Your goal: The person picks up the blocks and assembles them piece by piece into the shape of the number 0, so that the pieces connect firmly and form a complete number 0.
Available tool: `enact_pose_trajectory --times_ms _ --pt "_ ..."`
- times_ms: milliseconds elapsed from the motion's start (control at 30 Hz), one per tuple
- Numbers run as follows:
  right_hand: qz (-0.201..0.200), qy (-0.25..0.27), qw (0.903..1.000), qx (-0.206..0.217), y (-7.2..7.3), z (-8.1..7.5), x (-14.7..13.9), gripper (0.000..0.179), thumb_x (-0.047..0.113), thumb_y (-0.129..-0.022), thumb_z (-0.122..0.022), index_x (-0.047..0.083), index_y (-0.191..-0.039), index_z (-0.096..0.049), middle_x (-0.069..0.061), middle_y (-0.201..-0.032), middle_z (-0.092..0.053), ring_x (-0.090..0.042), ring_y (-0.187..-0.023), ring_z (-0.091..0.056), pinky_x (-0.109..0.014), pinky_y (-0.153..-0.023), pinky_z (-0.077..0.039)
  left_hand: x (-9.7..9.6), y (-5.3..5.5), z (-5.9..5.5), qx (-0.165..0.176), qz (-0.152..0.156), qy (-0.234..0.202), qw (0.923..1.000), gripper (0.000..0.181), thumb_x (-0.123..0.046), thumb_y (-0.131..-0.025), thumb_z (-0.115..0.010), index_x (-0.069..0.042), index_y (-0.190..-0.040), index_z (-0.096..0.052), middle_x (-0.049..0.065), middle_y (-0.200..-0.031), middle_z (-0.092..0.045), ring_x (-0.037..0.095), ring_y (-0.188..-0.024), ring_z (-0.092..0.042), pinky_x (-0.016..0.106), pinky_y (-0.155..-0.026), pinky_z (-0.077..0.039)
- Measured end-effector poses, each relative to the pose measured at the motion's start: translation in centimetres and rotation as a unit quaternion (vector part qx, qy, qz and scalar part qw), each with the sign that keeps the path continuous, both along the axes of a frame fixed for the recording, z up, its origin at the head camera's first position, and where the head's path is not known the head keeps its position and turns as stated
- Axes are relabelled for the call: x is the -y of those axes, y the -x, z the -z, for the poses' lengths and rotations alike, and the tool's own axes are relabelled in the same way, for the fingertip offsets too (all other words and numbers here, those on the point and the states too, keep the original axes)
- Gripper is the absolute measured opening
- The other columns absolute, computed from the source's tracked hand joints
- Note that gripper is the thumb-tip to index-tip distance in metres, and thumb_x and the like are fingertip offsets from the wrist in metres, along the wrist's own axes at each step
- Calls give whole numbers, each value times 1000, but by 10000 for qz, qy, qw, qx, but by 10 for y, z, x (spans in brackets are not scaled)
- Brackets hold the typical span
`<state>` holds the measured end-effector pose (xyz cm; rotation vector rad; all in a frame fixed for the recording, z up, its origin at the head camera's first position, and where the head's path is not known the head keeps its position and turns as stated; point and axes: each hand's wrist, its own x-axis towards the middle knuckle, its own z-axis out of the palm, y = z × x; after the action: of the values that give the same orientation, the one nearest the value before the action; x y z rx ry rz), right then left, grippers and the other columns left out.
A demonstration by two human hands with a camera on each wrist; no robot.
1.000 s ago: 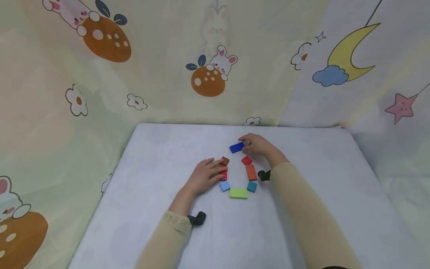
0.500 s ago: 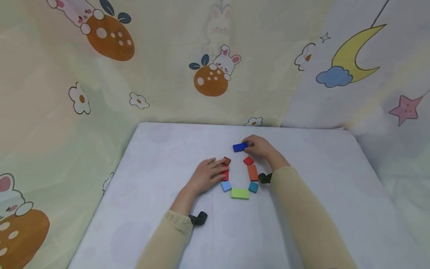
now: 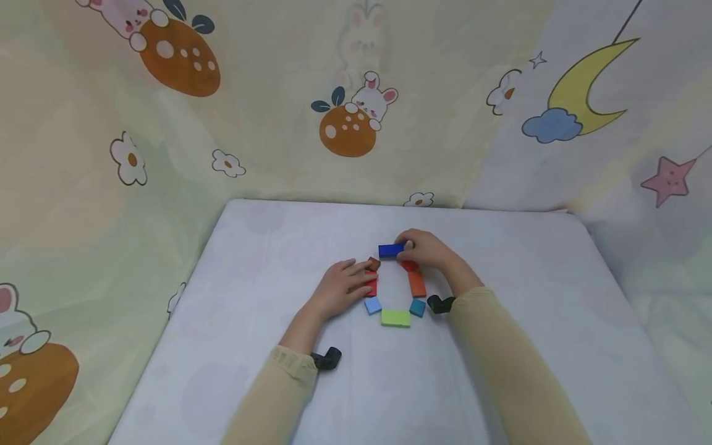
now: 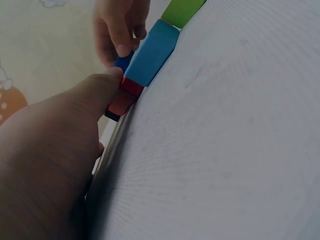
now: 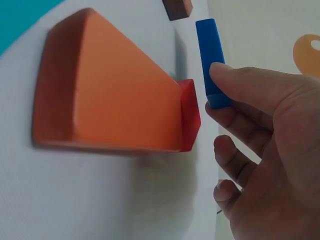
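Toward the back of the table, my right hand (image 3: 431,250) pinches a dark blue block (image 3: 389,251) by its right end, thumb on one face in the right wrist view. It hangs between a brown block (image 3: 374,264) and a small red block (image 3: 409,266), which the hand partly covers. My left hand (image 3: 339,287), fingers extended and spread, rests its fingertips on the brown block and a longer red block (image 3: 372,285). An orange block (image 3: 416,284), a teal block (image 3: 418,307), a light blue block (image 3: 373,305) and a green block (image 3: 395,318) complete the outline below.
The blocks form an oval on a white cloth-covered table (image 3: 267,247). Its back edge meets a patterned curtain (image 3: 278,123) with cartoon rabbits, flowers and a moon. A black wrist strap (image 3: 327,358) shows at the left cuff, another (image 3: 440,304) at the right.
My right hand has brought the blue block nearer to the oval and turned it from slanted to nearly level. My left hand stays in place on the brown and red blocks.
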<state>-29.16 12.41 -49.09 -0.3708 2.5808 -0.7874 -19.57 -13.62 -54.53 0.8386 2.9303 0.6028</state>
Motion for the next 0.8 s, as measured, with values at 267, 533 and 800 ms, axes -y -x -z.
enact_pose_trajectory --times_ms 267,533,800 --pt "44 -111 9998 159 -8 2 6 35 28 -91 -70 20 -125 -62 -8 -130 -58 -28 -112 -52 -43 -95 -51 1 -1 2 7 6 -34 10000 41 -49 -100 -52 -43 -140 -52 -14 -158 -37 27 -148 -31 48 -121 -24" --pt "5 -140 9999 89 -12 3 6 35 26 -92 -69 17 -126 -61 -10 -132 -57 -29 -117 -51 -49 -103 -48 0 -1 2 -52 29 -54 10000 41 -49 -100 -52 -43 -140 -53 -13 -157 -38 26 -148 -32 46 -122 -24" --pt "-90 -103 9999 10 -11 6 6 34 27 -93 -68 16 -125 -62 -10 -130 -56 -28 -116 -51 -48 -104 -48 0 0 2 -184 74 -137 9997 40 -47 -99 -54 -41 -139 -55 -11 -156 -41 28 -147 -34 48 -120 -26"
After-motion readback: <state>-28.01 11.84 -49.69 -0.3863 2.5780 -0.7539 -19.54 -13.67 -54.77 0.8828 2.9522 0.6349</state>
